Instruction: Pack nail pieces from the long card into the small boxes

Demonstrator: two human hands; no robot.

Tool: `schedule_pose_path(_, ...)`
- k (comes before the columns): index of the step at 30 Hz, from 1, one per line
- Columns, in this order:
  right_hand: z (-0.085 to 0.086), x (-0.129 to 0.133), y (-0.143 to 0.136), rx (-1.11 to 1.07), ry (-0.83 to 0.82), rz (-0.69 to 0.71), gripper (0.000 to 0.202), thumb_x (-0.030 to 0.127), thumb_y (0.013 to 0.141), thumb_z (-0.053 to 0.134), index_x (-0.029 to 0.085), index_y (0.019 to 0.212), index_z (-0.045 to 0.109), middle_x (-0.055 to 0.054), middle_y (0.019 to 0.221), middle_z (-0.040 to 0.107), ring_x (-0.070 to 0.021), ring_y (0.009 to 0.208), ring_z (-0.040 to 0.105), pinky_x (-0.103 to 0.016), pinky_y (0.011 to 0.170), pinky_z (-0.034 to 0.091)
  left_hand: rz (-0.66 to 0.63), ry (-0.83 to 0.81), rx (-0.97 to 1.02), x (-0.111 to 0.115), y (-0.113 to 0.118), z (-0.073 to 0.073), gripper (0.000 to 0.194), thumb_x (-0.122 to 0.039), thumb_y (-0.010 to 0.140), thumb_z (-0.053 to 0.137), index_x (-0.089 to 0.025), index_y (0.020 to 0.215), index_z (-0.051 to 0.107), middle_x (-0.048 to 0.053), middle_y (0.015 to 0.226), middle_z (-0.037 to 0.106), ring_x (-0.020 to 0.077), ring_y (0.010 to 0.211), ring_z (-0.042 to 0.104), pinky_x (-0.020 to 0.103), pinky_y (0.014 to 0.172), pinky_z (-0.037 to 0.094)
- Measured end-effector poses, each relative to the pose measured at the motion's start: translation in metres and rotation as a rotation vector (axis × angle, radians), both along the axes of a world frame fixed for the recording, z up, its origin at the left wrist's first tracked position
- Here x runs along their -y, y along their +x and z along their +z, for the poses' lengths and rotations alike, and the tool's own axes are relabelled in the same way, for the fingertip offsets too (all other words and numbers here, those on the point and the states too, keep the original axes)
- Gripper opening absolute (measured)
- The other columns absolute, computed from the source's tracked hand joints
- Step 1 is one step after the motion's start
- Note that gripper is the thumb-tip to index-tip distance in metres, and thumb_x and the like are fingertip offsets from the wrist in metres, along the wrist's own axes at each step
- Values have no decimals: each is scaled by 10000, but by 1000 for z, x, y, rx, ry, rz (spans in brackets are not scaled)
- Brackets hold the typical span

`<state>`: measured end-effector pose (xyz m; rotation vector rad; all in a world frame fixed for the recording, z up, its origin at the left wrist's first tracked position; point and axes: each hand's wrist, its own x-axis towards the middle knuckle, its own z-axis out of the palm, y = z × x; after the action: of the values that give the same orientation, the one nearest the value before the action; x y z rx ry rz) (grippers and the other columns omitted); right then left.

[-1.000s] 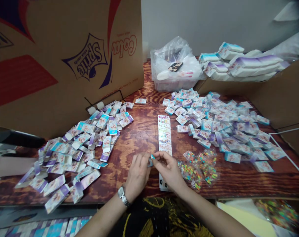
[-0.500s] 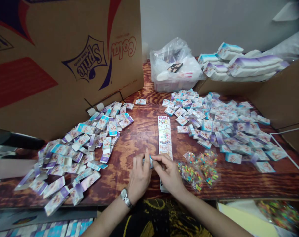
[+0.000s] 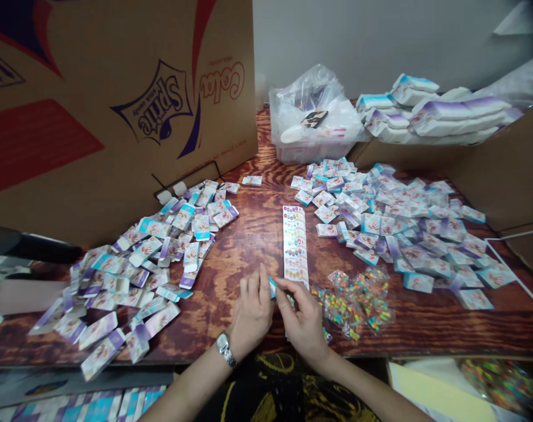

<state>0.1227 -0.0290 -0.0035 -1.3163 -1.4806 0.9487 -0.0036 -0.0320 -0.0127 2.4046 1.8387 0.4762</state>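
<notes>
My left hand (image 3: 251,309), with a silver watch at the wrist, is closed on a small carton (image 3: 272,287) whose blue edge shows between the hands. My right hand (image 3: 305,319) pinches the same carton with thumb and forefinger from the other side. Most of the carton is hidden by my fingers. Under and beyond my right hand lies a strip of printed paper slips (image 3: 295,240) with rows of small coloured pictures. Just right of that hand are clear packets of colourful candy (image 3: 358,302); a colourful bit shows below its palm, too little to name.
Many small cartons (image 3: 145,252), several with open flaps, are heaped on the left, and another pile of cartons (image 3: 398,223) covers the right. Behind stand a large cardboard box (image 3: 160,117) and a plastic-lined tub (image 3: 314,149). Another person's arm (image 3: 24,298) reaches in at far left.
Both hands stay together at the carton, with only small finger movements. My right hand has turned slightly, its fingers curling further down. The whole view has shifted a little.
</notes>
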Motion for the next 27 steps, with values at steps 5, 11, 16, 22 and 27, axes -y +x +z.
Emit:
schedule_pose_path(5,2,-2,3,56,40,19,190,181,874,481,204,1020,599,-64,953,643,-183,886,604,-310,778,494,-5,-89,81,-2,-1,6,715,-233,898,384,-137,1429,-86,190,1210,432,276,1012,432,375,723,488)
schedule_pose_path(11,1,2,2,106,81,48,214,165,879,474,211,1058,582,-65,977,637,-178,904,594,-311,796,487,-39,-73,22,-3,-2,4,727,-152,890,368,-138,1421,-130,183,1198,446,285,1040,402,362,746,481)
schedule_pose_path(16,1,3,3,129,100,118,259,171,889,457,229,1120,560,-67,1051,627,-193,1001,565,-357,885,453,-1,-117,111,-3,-1,3,738,-141,882,355,-138,1413,-158,180,1152,460,275,1005,422,404,770,472)
schedule_pose_path(22,-5,-18,13,12,-90,153,307,274,856,544,224,1158,573,-75,1115,618,-206,1023,573,-370,901,453,-99,-130,283,-8,4,5,733,-138,872,360,-139,1423,-123,198,1244,403,281,1112,403,467,913,399)
schedule_pose_path(27,-23,-63,55,-523,-188,-322,337,414,811,590,229,1092,591,-55,1054,652,-177,909,630,-360,834,501,-160,-143,298,-12,5,2,672,-281,883,442,-161,1439,85,181,1399,279,310,1291,243,467,1010,333)
